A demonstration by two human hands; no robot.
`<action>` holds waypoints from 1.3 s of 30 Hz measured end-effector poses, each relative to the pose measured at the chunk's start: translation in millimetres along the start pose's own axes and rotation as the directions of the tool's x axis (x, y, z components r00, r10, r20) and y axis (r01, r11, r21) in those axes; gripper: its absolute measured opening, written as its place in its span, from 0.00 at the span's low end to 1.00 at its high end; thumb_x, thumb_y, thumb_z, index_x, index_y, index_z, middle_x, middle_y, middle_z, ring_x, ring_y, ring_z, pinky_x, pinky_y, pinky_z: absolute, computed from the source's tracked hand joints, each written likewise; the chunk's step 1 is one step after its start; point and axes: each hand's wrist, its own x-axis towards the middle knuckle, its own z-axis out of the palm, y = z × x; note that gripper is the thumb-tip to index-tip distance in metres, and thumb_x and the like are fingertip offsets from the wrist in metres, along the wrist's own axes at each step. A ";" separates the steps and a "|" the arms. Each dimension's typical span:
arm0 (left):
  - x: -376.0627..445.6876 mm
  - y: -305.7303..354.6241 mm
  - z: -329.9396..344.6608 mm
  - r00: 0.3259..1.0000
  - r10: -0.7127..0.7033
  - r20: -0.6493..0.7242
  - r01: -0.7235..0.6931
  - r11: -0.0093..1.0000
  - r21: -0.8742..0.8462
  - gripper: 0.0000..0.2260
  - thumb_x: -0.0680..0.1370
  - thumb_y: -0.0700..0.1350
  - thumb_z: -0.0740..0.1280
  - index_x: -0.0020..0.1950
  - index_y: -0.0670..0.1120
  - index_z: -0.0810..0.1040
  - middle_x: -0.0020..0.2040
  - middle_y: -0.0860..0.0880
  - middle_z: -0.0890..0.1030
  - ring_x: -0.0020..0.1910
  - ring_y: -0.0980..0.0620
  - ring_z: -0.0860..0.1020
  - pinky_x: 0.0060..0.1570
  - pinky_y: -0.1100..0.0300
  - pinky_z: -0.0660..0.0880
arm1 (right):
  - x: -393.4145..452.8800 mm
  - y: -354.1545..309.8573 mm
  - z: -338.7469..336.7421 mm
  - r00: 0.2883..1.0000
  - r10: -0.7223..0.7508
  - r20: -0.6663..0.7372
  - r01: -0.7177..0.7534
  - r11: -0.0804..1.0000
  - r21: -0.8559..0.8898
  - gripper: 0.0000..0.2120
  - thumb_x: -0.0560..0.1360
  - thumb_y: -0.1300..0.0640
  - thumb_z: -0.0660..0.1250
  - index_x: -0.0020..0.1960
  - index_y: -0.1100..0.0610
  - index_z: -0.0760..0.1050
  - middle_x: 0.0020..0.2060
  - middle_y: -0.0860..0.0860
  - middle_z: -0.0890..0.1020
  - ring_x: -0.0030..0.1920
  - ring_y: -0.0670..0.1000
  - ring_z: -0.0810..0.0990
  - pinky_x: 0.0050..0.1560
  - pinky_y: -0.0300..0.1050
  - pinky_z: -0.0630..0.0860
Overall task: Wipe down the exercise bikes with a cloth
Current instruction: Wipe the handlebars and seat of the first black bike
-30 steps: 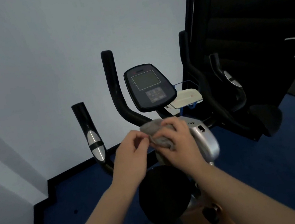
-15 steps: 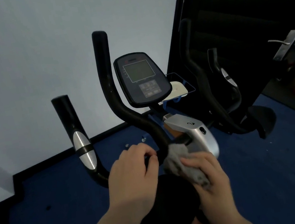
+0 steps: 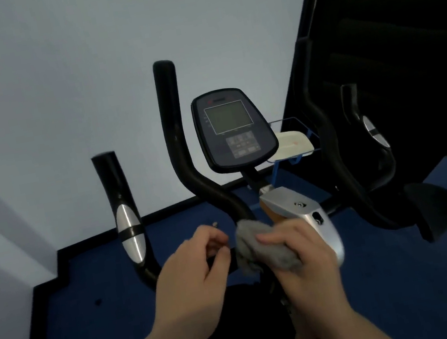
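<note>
- Progress, as judged: early; wiping centred on the low bend of the left handlebar point(image 3: 208, 190), close to the stem; no way to tell from surfaces alone which parts are already clean.
- Cloth point(image 3: 255, 246): grey, bunched, lying against the bar at the bend, just left of the silver housing point(image 3: 305, 214).
- Right hand point(image 3: 300, 257): fingers curled over the cloth, gripping it and pressing it toward the bar.
- Left hand point(image 3: 194, 267): just beside the cloth, fingers loosely curled, thumb and forefinger close together; whether pinching a cloth edge or holding nothing cannot be told; slight blur.
- Left to do, as judged: console point(image 3: 235, 131) with screen and keypad; upright part of the left handlebar; outer left grip point(image 3: 124, 213) with silver sensor; right handlebar point(image 3: 329, 132) and its sensor grip point(image 3: 370, 125); housing; saddle point(image 3: 244, 330), dark and mostly under the arms; any further bikes, none clearly in view.
- Surroundings: pale wall point(image 3: 51, 80) behind; blue floor point(image 3: 413, 270) with black skirting; dark panel point(image 3: 399, 18) at right; small wire rack point(image 3: 297, 138) with a pale flat item behind the console.
- Obstructions: bike close to wall corner, so reach round the front looks tight; dark pad point(image 3: 432, 207) at lower right near the right bar; handlebars crossing in front of console sides, calling for cloth work between them.
</note>
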 end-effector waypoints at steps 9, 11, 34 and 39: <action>8.8 0.4 -38.5 0.916 0.218 -0.338 -0.194 0.976 0.103 0.07 0.76 0.47 0.64 0.52 0.56 0.76 0.46 0.65 0.76 0.47 0.65 0.74 0.45 0.72 0.67 | 24.5 5.8 8.2 0.996 -0.042 0.074 0.045 0.998 -0.033 0.19 0.69 0.68 0.74 0.48 0.44 0.78 0.46 0.39 0.75 0.48 0.40 0.77 0.47 0.28 0.69; 28.8 -3.8 -63.3 0.849 0.318 -0.422 -0.246 0.945 0.217 0.08 0.75 0.45 0.62 0.52 0.52 0.77 0.45 0.65 0.75 0.46 0.65 0.73 0.49 0.69 0.66 | 44.4 0.7 17.7 0.990 -0.110 0.083 0.114 0.992 -0.044 0.17 0.69 0.69 0.73 0.48 0.47 0.79 0.45 0.40 0.75 0.47 0.42 0.77 0.47 0.30 0.71; 107.3 -42.2 -79.9 0.839 0.229 -0.493 -0.130 0.965 0.226 0.08 0.78 0.44 0.64 0.56 0.49 0.77 0.54 0.56 0.74 0.55 0.63 0.65 0.41 0.67 0.65 | 122.7 -25.9 68.0 0.997 0.050 0.058 -0.048 0.998 -0.034 0.11 0.71 0.65 0.70 0.39 0.49 0.76 0.39 0.48 0.78 0.40 0.43 0.77 0.38 0.35 0.71; 108.7 -44.3 -79.8 0.831 0.259 -0.492 -0.152 0.957 0.246 0.08 0.78 0.43 0.64 0.55 0.49 0.78 0.52 0.56 0.74 0.54 0.62 0.65 0.39 0.69 0.65 | 153.0 -36.5 78.8 0.986 0.160 0.045 -0.160 0.987 0.001 0.06 0.73 0.66 0.67 0.39 0.57 0.76 0.37 0.54 0.79 0.35 0.49 0.75 0.34 0.41 0.70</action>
